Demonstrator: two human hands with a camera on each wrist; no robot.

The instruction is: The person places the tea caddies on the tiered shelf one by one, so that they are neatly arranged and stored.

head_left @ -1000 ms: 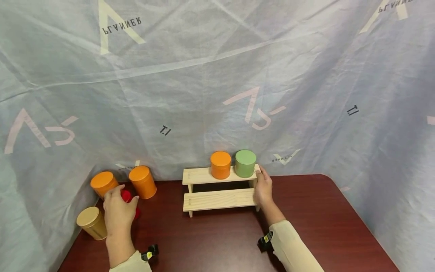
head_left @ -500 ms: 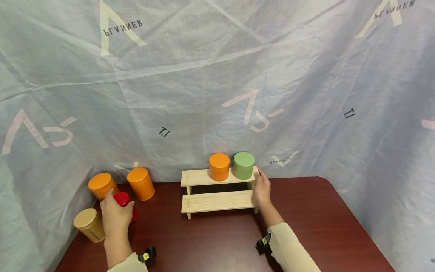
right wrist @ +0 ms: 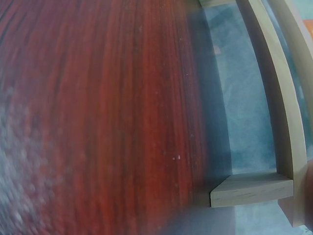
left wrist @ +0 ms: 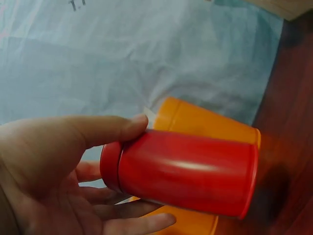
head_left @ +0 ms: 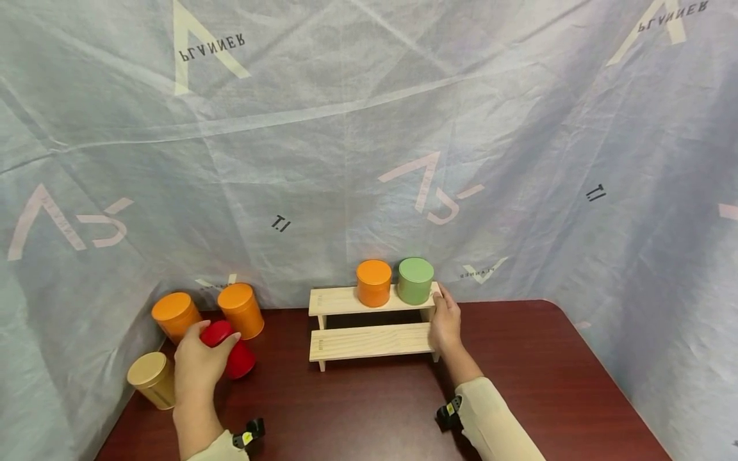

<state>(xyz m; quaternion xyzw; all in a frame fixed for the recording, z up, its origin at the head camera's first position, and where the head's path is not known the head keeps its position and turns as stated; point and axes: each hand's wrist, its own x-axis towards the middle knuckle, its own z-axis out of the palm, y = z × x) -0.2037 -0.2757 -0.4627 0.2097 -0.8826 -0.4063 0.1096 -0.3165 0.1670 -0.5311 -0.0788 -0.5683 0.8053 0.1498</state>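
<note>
My left hand [head_left: 198,362] grips a red tin [head_left: 239,358] near its lid, thumb on one side and fingers on the other. In the left wrist view the red tin [left wrist: 188,171] lies across the frame, its lid end towards the palm, overlapping two orange tins behind it. A two-tier wooden stand [head_left: 369,342] is on the table, and my right hand [head_left: 446,323] holds its right end. On its upper tier are a short orange tin [head_left: 373,283] and a short green tin [head_left: 416,282], side by side. The stand's side leg [right wrist: 252,189] shows in the right wrist view.
Left of the stand are two taller orange tins [head_left: 240,312] and, nearest the table's left edge, a gold tin [head_left: 154,382]. The dark red table [head_left: 346,416] meets a grey cloth [head_left: 323,160] hanging behind it and at both sides.
My left hand has closed on the red tin and tilted it, its body now showing to the right of the thumb. My right hand stays on the stand.
</note>
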